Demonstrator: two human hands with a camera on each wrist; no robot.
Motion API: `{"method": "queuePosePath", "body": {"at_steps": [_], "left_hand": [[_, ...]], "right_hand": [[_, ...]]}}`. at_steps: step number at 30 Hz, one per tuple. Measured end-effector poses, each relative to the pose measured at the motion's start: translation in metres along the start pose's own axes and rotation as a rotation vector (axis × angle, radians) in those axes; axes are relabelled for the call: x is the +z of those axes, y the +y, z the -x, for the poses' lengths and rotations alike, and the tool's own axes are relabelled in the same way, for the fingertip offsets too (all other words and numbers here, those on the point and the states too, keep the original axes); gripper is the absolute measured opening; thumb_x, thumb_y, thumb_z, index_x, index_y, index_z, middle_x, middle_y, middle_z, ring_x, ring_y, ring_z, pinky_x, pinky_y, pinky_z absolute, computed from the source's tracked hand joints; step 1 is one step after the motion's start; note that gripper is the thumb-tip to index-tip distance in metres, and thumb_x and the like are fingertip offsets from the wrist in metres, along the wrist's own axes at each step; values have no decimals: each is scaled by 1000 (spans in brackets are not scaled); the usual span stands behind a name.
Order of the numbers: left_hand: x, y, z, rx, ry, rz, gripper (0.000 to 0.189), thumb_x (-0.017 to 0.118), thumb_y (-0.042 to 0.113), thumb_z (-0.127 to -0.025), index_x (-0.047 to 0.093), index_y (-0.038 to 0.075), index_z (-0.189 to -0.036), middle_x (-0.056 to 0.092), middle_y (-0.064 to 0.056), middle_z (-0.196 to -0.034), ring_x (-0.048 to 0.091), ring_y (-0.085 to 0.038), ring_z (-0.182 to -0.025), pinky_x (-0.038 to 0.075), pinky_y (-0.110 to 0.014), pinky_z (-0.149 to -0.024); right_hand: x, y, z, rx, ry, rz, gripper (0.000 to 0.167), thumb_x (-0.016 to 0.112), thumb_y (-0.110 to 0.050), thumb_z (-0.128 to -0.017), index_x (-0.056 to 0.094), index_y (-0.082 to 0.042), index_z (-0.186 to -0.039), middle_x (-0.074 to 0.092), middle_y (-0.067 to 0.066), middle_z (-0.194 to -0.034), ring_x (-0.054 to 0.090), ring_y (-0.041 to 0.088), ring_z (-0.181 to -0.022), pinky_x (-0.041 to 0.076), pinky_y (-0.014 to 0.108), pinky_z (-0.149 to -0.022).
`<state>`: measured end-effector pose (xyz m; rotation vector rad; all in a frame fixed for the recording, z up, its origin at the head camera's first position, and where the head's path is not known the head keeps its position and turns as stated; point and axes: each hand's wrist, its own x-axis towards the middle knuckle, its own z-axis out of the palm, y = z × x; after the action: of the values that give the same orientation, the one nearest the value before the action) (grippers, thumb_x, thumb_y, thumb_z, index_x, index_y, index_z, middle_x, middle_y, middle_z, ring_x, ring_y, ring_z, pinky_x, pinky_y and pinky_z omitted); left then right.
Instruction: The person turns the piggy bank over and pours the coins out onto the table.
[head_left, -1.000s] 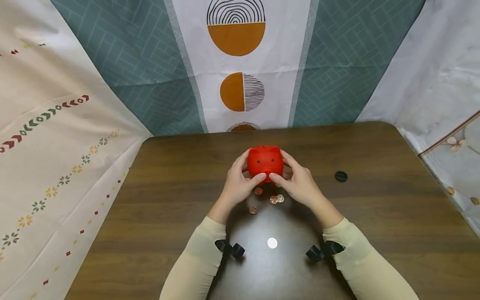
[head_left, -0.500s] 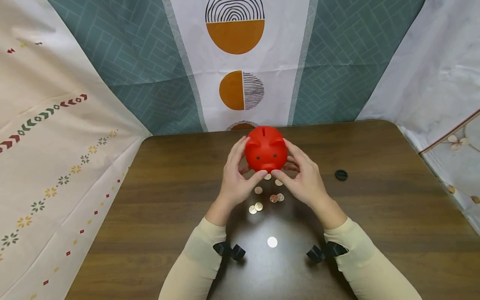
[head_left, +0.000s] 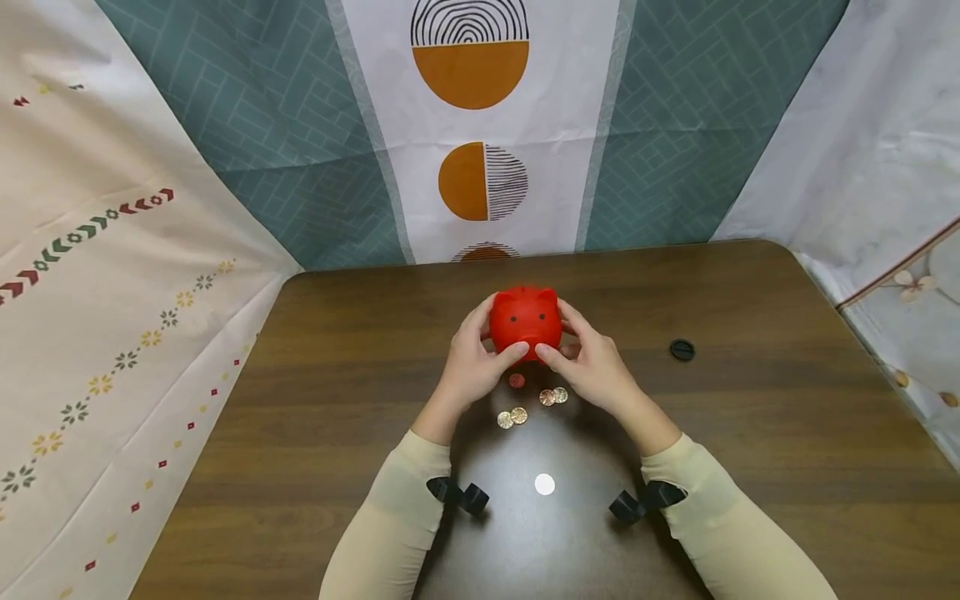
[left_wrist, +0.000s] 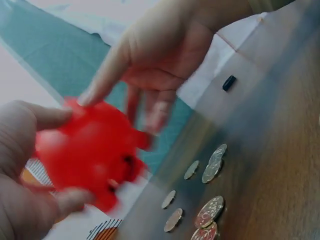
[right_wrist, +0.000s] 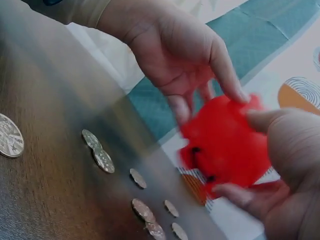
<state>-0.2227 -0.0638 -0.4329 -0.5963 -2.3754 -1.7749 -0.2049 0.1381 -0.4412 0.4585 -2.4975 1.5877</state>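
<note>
Both hands hold a red piggy bank (head_left: pixel 526 321) over the far middle of the table, its eyes and snout facing the person. The left hand (head_left: pixel 468 362) grips its left side, thumb near the snout. On the other side the right hand (head_left: pixel 592 367) grips it likewise. In the left wrist view the piggy bank (left_wrist: pixel 90 150) is motion-blurred, with dark spots by its feet. Under and in front of it lie several coins, among them a gold pair (head_left: pixel 519 415), a reddish coin (head_left: pixel 517 381) and another pair (head_left: pixel 560 395). Smaller coins (right_wrist: pixel 171 208) behind show in the right wrist view.
A black round stopper (head_left: pixel 682 350) lies on the wooden table (head_left: pixel 337 467) to the right. One bright coin (head_left: pixel 544 484) lies nearer the person, between the forearms. Patterned cloths (head_left: pixel 300 150) hang behind and beside the table.
The piggy bank went up and tipped so its top slot showed half a second ago, and is now lower again. One more coin lies in the front left pair than one second ago.
</note>
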Motion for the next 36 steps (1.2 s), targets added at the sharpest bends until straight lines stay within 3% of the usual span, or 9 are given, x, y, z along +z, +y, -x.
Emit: {"method": "queuePosePath", "body": {"at_steps": [4,6,12,19,21,26,28,33,36], "left_hand": [[0,9,0,235,55,42,80,79,8,-77,38,12,-146,32,-4,-151,46,-26,-127,55,-41,-83],[-1,17,0,263,65,38,80,78,4,-76,38,8,-145,32,-8,-151,47,-29,-127,54,-43,-83],[-4,30,5,17,-12,42,74,74,5,-82,36,2,-145,42,-16,-140,54,-34,-115,56,-43,-78],[0,5,1,-18,-11,31,76,77,18,-82,37,17,-147,44,-6,-140,53,-30,-116,56,-46,-79],[0,15,3,45,3,27,76,77,12,-82,37,11,-147,41,-10,-143,52,-32,-118,55,-46,-79],[4,26,2,327,92,-4,81,79,6,-75,38,5,-145,31,-11,-151,45,-29,-128,55,-41,-81],[6,20,0,296,88,-29,81,80,10,-76,38,7,-145,34,-9,-149,49,-27,-123,57,-39,-77],[8,4,0,24,-17,-57,80,77,20,-82,34,13,-149,43,-7,-141,56,-28,-112,58,-38,-71],[10,1,0,-17,-28,-51,79,76,24,-82,34,18,-149,42,-4,-142,54,-26,-115,57,-37,-73]], "right_hand": [[-3,-9,0,-193,125,-17,79,78,-14,-81,37,-19,-148,53,10,-136,65,26,-102,56,37,-79],[-6,-15,0,-203,131,-32,79,78,-10,-80,38,-16,-148,52,12,-137,65,28,-103,56,38,-79],[-9,-37,3,36,-28,-46,72,72,-14,-87,34,-7,-147,53,25,-132,66,38,-96,58,37,-71],[-2,-1,-2,73,-36,-64,78,74,-27,-86,31,-22,-150,51,18,-136,66,34,-97,58,37,-70],[-4,-4,0,29,-11,-36,79,75,-25,-85,30,-21,-150,51,17,-136,66,32,-99,58,36,-72],[-14,-21,2,-193,126,4,82,80,-17,-79,35,-21,-148,52,10,-136,63,27,-107,57,39,-78],[-16,-20,2,-158,83,-10,81,78,-18,-82,33,-20,-149,52,14,-135,64,29,-105,56,43,-79],[-14,-8,-1,101,-110,-35,80,70,-30,-89,22,-21,-153,49,21,-134,68,33,-96,56,46,-80],[-14,-4,-1,139,-107,-59,81,72,-35,-87,24,-26,-152,48,17,-135,68,30,-95,56,44,-79]]}}
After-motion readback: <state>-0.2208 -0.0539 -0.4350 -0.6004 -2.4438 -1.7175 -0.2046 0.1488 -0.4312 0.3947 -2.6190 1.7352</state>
